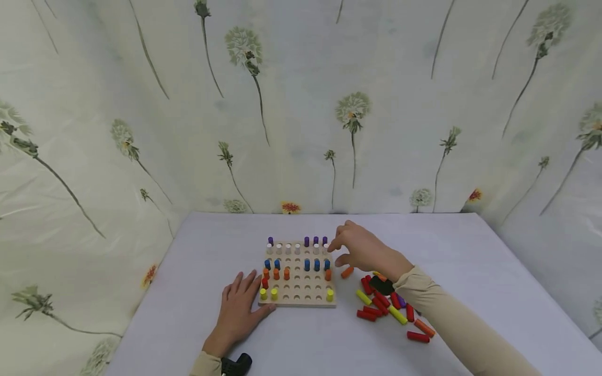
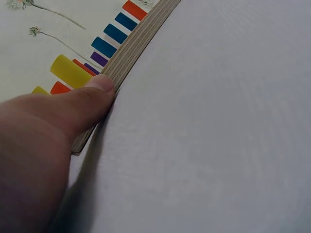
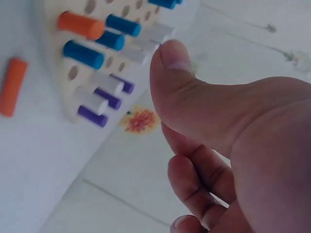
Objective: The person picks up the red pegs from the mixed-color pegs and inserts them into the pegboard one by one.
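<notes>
A wooden pegboard [image 1: 301,304] stands in the middle of the table, with rows of purple, white, blue, orange, red and yellow pegs upright in some holes. My left hand [image 1: 240,312] lies spread on the table at its left side, the thumb [image 2: 92,99] against the board's front edge beside a yellow peg [image 2: 70,72]. Over the board's back right corner is my right hand [image 1: 362,249], fingers bent and thumb apart, nothing visible between them. Its fingertips are close by the last white peg [image 1: 326,248]. In the right wrist view the thumb [image 3: 172,73] partly hides the index finger.
Loose red, yellow, orange and purple pegs are scattered right of the board, among them a red peg [image 1: 418,337] and a yellow peg [image 1: 397,315]. One orange peg [image 1: 347,272] lies apart near the board. A flower-print cloth [image 1: 301,172] hangs behind the white table [image 1: 216,230].
</notes>
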Tool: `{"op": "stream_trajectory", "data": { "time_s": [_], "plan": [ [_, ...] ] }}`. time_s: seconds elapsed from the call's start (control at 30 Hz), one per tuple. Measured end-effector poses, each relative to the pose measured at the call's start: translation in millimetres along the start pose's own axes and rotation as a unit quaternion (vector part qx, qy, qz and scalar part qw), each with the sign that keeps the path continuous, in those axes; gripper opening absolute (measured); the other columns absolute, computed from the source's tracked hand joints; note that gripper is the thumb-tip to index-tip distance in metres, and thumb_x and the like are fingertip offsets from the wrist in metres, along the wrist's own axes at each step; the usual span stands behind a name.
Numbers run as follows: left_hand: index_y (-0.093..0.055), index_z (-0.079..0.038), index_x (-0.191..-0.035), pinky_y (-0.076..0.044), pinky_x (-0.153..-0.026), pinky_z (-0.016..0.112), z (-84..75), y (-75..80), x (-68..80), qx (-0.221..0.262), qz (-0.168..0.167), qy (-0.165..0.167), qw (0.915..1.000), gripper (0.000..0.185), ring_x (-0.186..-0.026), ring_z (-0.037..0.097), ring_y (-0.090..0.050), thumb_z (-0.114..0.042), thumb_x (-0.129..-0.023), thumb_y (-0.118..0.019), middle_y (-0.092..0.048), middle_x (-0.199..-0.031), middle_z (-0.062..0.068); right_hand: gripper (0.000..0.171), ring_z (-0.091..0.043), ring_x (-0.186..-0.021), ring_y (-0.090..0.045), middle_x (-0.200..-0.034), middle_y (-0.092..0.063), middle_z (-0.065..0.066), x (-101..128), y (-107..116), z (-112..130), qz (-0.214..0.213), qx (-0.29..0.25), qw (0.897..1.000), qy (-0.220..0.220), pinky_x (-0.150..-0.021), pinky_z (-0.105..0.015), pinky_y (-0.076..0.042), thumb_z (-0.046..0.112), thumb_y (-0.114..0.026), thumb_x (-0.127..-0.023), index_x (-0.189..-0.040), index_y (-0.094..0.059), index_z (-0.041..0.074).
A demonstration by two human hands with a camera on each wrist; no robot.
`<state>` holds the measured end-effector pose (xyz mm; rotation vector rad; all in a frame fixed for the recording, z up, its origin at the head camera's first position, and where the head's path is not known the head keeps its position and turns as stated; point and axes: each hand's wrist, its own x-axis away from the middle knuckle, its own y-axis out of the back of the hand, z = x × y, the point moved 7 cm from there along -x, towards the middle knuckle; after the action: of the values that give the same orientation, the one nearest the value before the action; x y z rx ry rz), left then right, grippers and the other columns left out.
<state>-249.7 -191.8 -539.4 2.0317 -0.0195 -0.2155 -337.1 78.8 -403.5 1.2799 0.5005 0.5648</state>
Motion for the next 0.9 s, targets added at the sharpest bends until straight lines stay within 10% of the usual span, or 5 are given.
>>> {"op": "stream_trajectory", "data": {
  "time_s": [0.57,0.9],
  "plan": [
    [-0.052,-0.012,-0.157,-0.022,-0.122,0.070,9.0,-5.2,-1.2,-0.004,-0.008,0.003,1.0000,0.084,-0.158,0.045,-0.027,-0.060,-0.092,-0.074,-0.045,-0.167,0.012,0.029,-0.024,-0.100,-0.057,-0.104,-0.070,-0.005,52.0,-48.2,-71.0,0.072,0.009,0.992,-0.102,-0.088,-0.046,-0.056,0.018,-0.090,-0.085,-0.110,-0.077,0.012],
    [-0.053,-0.011,-0.157,-0.023,-0.121,0.070,4.8,-3.1,-0.5,0.002,-0.007,-0.001,1.0000,0.083,-0.158,0.046,-0.028,-0.059,-0.092,-0.075,-0.045,-0.166,0.013,0.025,-0.020,-0.098,-0.059,-0.100,-0.070,0.001,61.1,-63.0,-89.6,0.064,-0.044,0.993,-0.089,-0.089,-0.045,-0.056,0.020,-0.091,-0.085,-0.105,-0.077,0.015]
  ]
}}
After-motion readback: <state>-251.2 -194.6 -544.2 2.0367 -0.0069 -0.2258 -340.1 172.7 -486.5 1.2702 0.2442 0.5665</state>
